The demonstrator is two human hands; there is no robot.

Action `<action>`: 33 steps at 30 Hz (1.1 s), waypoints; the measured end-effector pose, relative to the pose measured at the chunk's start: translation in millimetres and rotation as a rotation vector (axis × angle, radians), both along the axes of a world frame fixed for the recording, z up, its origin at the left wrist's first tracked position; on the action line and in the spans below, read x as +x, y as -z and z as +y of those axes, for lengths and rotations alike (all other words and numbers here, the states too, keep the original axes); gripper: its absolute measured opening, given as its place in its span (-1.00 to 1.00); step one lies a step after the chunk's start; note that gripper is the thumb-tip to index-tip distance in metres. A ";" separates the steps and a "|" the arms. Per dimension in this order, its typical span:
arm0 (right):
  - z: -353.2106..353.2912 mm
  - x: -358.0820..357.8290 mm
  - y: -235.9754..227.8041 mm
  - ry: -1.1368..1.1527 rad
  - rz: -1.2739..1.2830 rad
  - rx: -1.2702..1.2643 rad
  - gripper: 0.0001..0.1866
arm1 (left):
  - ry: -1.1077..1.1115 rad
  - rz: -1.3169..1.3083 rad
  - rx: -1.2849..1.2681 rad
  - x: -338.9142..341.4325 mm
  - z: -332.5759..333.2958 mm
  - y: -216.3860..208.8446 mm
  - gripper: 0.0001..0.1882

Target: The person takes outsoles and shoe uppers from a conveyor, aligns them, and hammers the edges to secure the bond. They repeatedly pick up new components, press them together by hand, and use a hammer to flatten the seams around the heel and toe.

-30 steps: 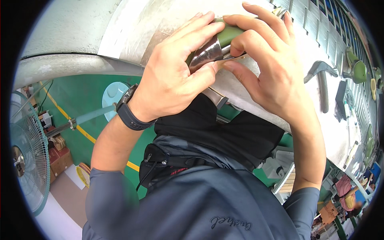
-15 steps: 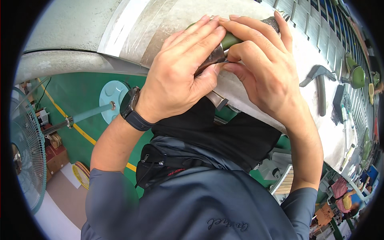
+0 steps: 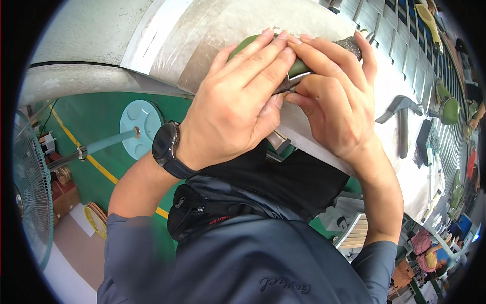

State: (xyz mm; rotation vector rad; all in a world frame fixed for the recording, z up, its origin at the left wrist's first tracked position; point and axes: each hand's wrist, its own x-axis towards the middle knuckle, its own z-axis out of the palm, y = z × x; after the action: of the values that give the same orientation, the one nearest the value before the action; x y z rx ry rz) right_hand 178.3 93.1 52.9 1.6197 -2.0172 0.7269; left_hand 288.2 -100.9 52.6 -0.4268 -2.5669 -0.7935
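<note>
A green shoe last (image 3: 299, 68) lies under both my hands at the bench edge, with dark material and a shiny strip along its near side. Its far right end is dark and textured. My left hand (image 3: 243, 91) presses over it with the fingers together and the thumb tucked at its near edge. My right hand (image 3: 336, 91) curls over its right part. The right thumb and index finger pinch at that near edge, close to the left thumb. My fingers hide much of the last, and what the pinch holds is too small to tell.
A hammer (image 3: 403, 116) lies on the pale bench (image 3: 324, 133) to the right, near a dark block (image 3: 421, 142). Beyond runs a slatted metal conveyor (image 3: 374, 35) with a green shoe (image 3: 448, 107). A fan (image 3: 33, 187) and a light blue stool (image 3: 140, 121) stand at left.
Both hands and the last have shifted slightly lower in view. More of the green surface and the shiny strip shows, and less of the dark material. The right pinch stays at the near edge.
</note>
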 end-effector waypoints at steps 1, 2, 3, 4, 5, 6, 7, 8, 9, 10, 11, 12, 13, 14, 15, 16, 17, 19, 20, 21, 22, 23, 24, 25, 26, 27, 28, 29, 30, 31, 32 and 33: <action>-0.4 -0.4 0.2 -0.004 0.002 0.005 -0.75 | 0.003 0.003 -0.015 -0.2 -0.1 0.4 -0.40; -0.5 -0.3 -0.1 -0.003 0.005 0.007 -0.74 | 0.007 0.007 -0.029 -0.3 -0.1 0.7 -0.39; -1.1 0.1 0.2 -0.007 0.007 0.006 -0.73 | -0.001 0.007 -0.027 0.6 -0.1 0.4 -0.39; -1.8 0.8 1.1 -0.014 0.007 0.009 -0.73 | -0.003 -0.004 -0.033 1.6 -0.1 -0.4 -0.37; -2.6 2.0 1.9 -0.012 -0.003 0.001 -0.73 | -0.004 -0.015 -0.038 2.9 0.2 -1.0 -0.35; -2.3 2.1 0.6 -0.006 -0.011 -0.004 -0.73 | -0.008 -0.011 -0.031 2.9 1.4 -1.9 -0.35; -1.5 2.6 -2.1 -0.010 -0.007 0.003 -0.73 | -0.007 -0.020 -0.033 3.3 2.9 -2.8 -0.33; -0.2 3.7 -5.6 0.007 -0.013 0.018 -0.74 | -0.006 -0.028 -0.035 2.7 4.0 -3.1 -0.32; -0.1 5.8 -9.1 0.020 -0.022 0.029 -0.74 | -0.011 -0.028 -0.032 2.0 4.6 -3.0 -0.32; -1.4 8.8 -14.9 0.017 -0.021 0.032 -0.74 | -0.012 -0.025 -0.023 1.2 5.9 -2.9 -0.32; -4.5 12.9 -23.7 0.073 -0.061 0.082 -0.71 | -0.012 -0.022 -0.014 0.8 7.1 -3.0 -0.31; -8.6 18.4 -33.2 0.134 -0.103 0.134 -0.66 | -0.009 -0.022 -0.010 1.5 6.4 -2.8 -0.31; -13.7 23.7 -43.1 0.161 -0.157 0.189 -0.51 | -0.019 -0.023 -0.025 1.9 4.8 -2.0 -0.31; -15.1 22.7 -46.9 0.164 -0.156 0.192 -0.51 | -0.029 -0.023 -0.039 2.2 2.7 -0.5 -0.31; -15.1 19.7 -52.6 0.164 -0.203 0.224 -0.49 | -0.022 0.001 -0.022 -0.8 0.4 1.1 -0.32; -14.6 17.0 -56.8 0.162 -0.250 0.255 -0.48 | -0.016 0.013 -0.023 -1.5 0.0 2.7 -0.32; -6.5 12.8 -55.6 0.128 -0.227 0.274 -0.39 | -0.011 0.045 -0.002 -1.1 0.0 4.1 -0.38; 8.2 -5.9 -41.7 0.150 -0.133 0.238 -0.32 | -0.013 0.004 0.023 -0.6 2.0 -1.6 -0.37; 14.4 -15.7 -37.9 0.163 -0.051 0.200 -0.25 | -0.009 0.012 0.025 -2.9 1.0 -5.6 -0.37; 19.3 -22.4 -37.0 0.174 -0.035 0.239 -0.13 | -0.027 -0.047 0.008 -2.3 -0.1 -8.0 -0.35; 22.0 -28.6 -35.1 0.177 -0.030 0.244 -0.13 | -0.042 -0.103 -0.005 -2.4 0.9 -10.0 -0.31; 24.0 -34.8 -30.2 0.128 -0.038 0.201 -0.17 | -0.039 -0.099 0.000 -4.6 4.7 -10.5 -0.31; 24.5 -39.2 -25.1 0.075 -0.047 0.154 -0.20 | -0.064 -0.138 -0.024 -8.9 9.5 -11.4 -0.28; 24.7 -40.0 -20.8 0.078 -0.035 0.151 -0.19 | -0.088 -0.176 -0.049 -11.8 12.5 -12.1 -0.25; 25.0 -39.9 -18.7 0.078 -0.032 0.152 -0.19 | -0.088 -0.174 -0.048 -12.4 13.5 -13.0 -0.25; 24.9 -39.2 -16.2 0.082 -0.017 0.141 -0.19 | -0.081 -0.191 -0.102 -11.8 14.5 -13.3 -0.25; 24.4 -38.7 -13.9 0.087 -0.001 0.130 -0.19 | -0.074 -0.209 -0.156 -11.3 15.3 -13.8 -0.26; 23.1 -38.1 -11.8 0.095 0.006 0.115 -0.20 | -0.070 -0.209 -0.157 -10.8 15.6 -14.5 -0.26; 23.1 -37.6 -10.5 0.101 0.006 0.118 -0.20 | -0.073 -0.216 -0.154 -10.8 16.1 -14.9 -0.28; 23.3 -36.7 -9.5 0.107 -0.001 0.110 -0.21 | -0.075 -0.223 -0.152 -11.2 16.6 -15.4 -0.31; 23.2 -35.8 -8.7 0.113 -0.008 0.103 -0.23 | -0.070 -0.224 -0.150 -12.0 17.4 -16.0 -0.31; 21.9 -34.9 -8.3 0.119 -0.005 0.092 -0.27 | -0.070 -0.230 -0.152 -12.4 17.5 -17.3 -0.31</action>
State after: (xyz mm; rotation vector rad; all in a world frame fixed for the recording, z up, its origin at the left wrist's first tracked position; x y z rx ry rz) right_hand 143.4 115.0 61.3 1.5333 -2.1586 0.6036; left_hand 275.8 -83.3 70.0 -0.3042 -2.8519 -0.6587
